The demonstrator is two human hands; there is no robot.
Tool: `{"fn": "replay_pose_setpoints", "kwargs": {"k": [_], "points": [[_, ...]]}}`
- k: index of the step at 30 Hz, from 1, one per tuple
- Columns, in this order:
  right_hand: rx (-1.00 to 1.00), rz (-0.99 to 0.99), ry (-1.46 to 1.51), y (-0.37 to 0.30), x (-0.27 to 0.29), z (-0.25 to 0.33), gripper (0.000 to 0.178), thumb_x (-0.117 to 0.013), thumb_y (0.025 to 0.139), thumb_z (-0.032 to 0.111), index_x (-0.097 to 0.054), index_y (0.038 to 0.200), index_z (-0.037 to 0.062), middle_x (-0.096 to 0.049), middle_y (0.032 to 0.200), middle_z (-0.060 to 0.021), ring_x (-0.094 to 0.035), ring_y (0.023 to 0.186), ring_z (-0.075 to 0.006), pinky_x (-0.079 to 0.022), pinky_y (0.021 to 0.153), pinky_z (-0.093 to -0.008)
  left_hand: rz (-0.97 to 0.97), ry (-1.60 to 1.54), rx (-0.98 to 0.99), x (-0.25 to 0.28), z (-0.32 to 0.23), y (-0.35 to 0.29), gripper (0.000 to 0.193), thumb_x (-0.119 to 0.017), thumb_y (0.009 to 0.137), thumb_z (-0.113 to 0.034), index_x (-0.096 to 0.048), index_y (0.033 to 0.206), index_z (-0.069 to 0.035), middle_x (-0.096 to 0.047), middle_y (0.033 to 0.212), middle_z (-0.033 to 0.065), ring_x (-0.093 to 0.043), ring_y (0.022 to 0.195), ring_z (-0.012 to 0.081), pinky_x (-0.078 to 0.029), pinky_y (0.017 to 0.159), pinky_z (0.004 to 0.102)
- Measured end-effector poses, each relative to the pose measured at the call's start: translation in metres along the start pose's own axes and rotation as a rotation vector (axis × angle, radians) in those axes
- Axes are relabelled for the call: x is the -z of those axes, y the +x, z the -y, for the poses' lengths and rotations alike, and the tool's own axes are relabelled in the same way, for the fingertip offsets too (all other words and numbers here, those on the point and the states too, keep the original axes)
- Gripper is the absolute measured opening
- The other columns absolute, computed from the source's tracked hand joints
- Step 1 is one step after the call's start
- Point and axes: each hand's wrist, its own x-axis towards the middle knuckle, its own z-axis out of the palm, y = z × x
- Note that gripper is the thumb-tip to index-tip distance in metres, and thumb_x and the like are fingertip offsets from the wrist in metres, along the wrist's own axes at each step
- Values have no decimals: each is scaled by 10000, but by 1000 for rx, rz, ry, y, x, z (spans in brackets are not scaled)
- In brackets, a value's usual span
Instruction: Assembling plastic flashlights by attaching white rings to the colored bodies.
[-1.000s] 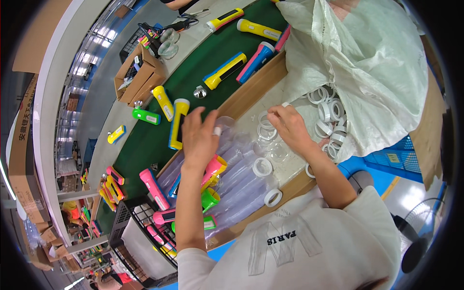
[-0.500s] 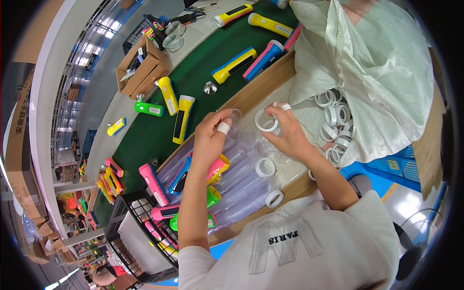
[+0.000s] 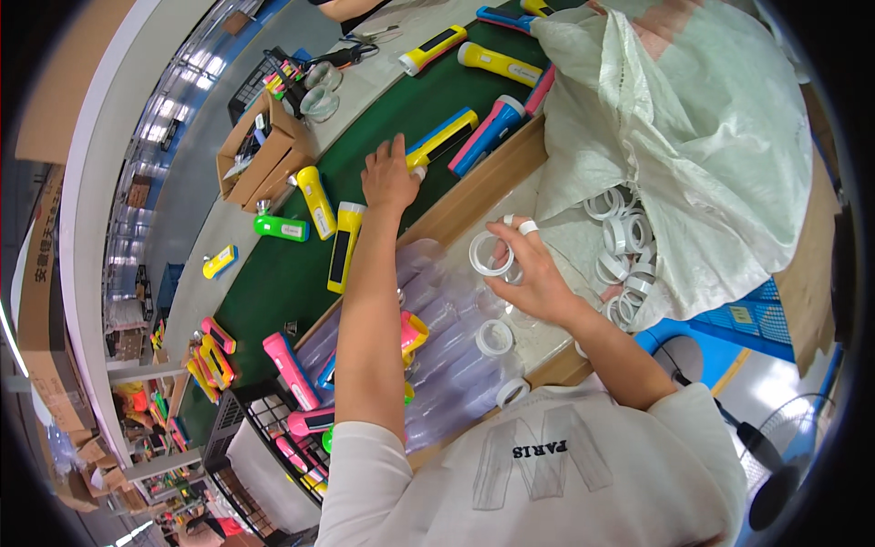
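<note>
My left hand (image 3: pixel 390 180) reaches over the green belt (image 3: pixel 273 264), fingers apart, beside the near end of a yellow and blue flashlight (image 3: pixel 442 139). Whether its taped thumb touches that flashlight is unclear. Between the fingers and thumb of my right hand (image 3: pixel 538 278) is a white ring (image 3: pixel 475 263), held upright above the cardboard tray (image 3: pixel 474 196). Rows of clear plastic-wrapped stacks (image 3: pixel 456 356) fill the tray below, and another white ring (image 3: pixel 494 338) lies on them. Several white rings (image 3: pixel 629 235) spill from the mouth of a woven sack (image 3: pixel 693 173) to the right.
More flashlights lie along the belt, among them a yellow one (image 3: pixel 344 246) and a green one (image 3: pixel 281 228). A small cardboard box (image 3: pixel 264 150) stands beyond it. A black basket (image 3: pixel 246 415) with pink flashlights is at the lower left, and a blue crate (image 3: pixel 752 319) at the right.
My left hand has moved away from the right one, forward onto the belt, and the clear disc no longer shows in it. A small silver reflector there is now out of sight. My right hand keeps the ring.
</note>
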Motion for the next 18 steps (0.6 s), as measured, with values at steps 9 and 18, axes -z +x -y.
{"fn": "replay_pose_setpoints", "kwargs": {"k": [9,18], "points": [[-81,-43,134,2,6,-8,669,-732,712,-5,-460,1320,54,-422,1208,-166,-567,856,-205,-493,799,-329,311,-1178,406,67,-9,-22,527,-696,865,-158,-471,1322,-23,-637,1068,101,-624,948,137,-507,794,278],[-225,53,336,-10,-6,7,717,-728,720,-23,-418,1359,75,-414,1291,-145,-578,1059,-226,-512,882,-310,117,-1753,276,125,-69,-111,531,-675,894,-259,-422,1309,-46,-591,1181,115,-614,1074,274,-497,917,384]]}}
